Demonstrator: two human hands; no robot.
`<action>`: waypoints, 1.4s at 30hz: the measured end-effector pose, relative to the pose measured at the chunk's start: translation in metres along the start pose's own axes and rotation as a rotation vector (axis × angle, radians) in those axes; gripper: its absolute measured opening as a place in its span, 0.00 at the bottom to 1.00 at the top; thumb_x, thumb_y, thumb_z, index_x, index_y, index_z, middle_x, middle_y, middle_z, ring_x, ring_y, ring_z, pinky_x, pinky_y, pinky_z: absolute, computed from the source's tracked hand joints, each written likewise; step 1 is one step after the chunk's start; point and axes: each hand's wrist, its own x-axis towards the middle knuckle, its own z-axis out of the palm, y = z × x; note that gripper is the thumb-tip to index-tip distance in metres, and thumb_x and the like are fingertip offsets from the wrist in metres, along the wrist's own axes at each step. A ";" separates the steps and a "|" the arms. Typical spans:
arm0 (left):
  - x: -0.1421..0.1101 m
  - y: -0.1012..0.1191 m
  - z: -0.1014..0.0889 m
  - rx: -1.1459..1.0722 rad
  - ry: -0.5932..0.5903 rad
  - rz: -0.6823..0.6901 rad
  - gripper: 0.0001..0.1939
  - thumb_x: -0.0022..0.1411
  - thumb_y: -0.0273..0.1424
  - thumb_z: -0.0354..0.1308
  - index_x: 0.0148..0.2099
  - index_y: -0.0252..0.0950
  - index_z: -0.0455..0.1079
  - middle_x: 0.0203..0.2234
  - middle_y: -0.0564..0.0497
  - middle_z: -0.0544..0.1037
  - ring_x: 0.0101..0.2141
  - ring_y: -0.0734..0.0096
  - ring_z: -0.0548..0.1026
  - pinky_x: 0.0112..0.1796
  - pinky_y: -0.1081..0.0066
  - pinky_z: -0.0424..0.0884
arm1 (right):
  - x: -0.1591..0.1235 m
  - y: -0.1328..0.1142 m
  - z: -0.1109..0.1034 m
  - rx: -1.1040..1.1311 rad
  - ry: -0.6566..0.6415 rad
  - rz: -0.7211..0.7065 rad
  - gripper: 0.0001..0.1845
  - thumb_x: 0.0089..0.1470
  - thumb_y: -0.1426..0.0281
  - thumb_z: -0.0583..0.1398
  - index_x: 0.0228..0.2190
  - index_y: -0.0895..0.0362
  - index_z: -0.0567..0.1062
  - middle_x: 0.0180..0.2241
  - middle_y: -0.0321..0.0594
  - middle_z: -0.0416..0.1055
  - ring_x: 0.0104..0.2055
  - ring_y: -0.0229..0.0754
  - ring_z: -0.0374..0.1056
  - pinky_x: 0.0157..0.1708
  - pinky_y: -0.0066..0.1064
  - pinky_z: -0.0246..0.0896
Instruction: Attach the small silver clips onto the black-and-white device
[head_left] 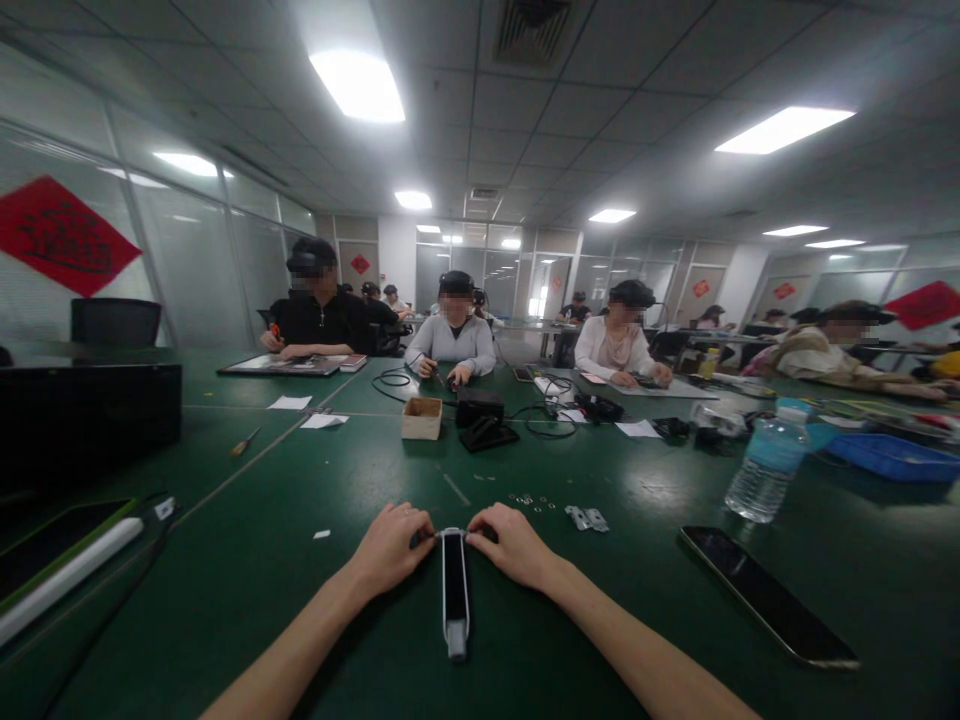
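Observation:
A long, narrow device with a black face and a pale frame lies on the green table, its far end between my two hands. My left hand is closed, thumb and forefinger pinched together at the left side of that end. On the opposite side my right hand makes a similar pinch. Something small and metallic seems to show at the fingertips, too small to name. Beyond my right hand are several tiny rings and small silvery pieces.
To the right lie a dark phone and a water bottle, with a blue tray behind. Ahead stands a small open box beside black items. A brush lies left. Several people sit across the table.

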 end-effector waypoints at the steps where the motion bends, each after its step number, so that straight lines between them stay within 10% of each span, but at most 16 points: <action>1: 0.000 0.000 0.000 -0.003 -0.003 0.000 0.06 0.61 0.31 0.53 0.33 0.37 0.70 0.31 0.50 0.77 0.36 0.63 0.72 0.38 0.65 0.63 | 0.000 0.000 0.000 0.000 0.002 -0.002 0.09 0.57 0.66 0.59 0.36 0.56 0.78 0.34 0.40 0.75 0.37 0.41 0.66 0.37 0.29 0.60; 17: -0.001 0.001 -0.004 -0.008 -0.031 -0.027 0.06 0.61 0.32 0.54 0.34 0.38 0.71 0.31 0.51 0.77 0.36 0.63 0.72 0.37 0.66 0.62 | 0.000 0.008 -0.013 -0.204 -0.037 -0.100 0.10 0.59 0.65 0.58 0.35 0.58 0.76 0.35 0.42 0.74 0.39 0.43 0.66 0.39 0.33 0.59; 30: -0.001 -0.004 -0.004 -0.020 -0.044 -0.010 0.09 0.61 0.35 0.52 0.37 0.39 0.72 0.32 0.50 0.77 0.36 0.63 0.72 0.39 0.64 0.64 | -0.005 0.077 -0.061 -0.462 0.213 0.000 0.11 0.61 0.72 0.53 0.36 0.59 0.75 0.35 0.43 0.73 0.39 0.43 0.65 0.41 0.34 0.59; 42: 0.000 -0.002 -0.006 -0.067 -0.008 0.034 0.10 0.60 0.33 0.50 0.38 0.38 0.72 0.33 0.49 0.77 0.36 0.63 0.73 0.40 0.64 0.65 | -0.010 0.094 -0.064 -0.535 -0.030 0.201 0.12 0.59 0.71 0.55 0.39 0.54 0.77 0.41 0.44 0.73 0.45 0.47 0.65 0.42 0.36 0.58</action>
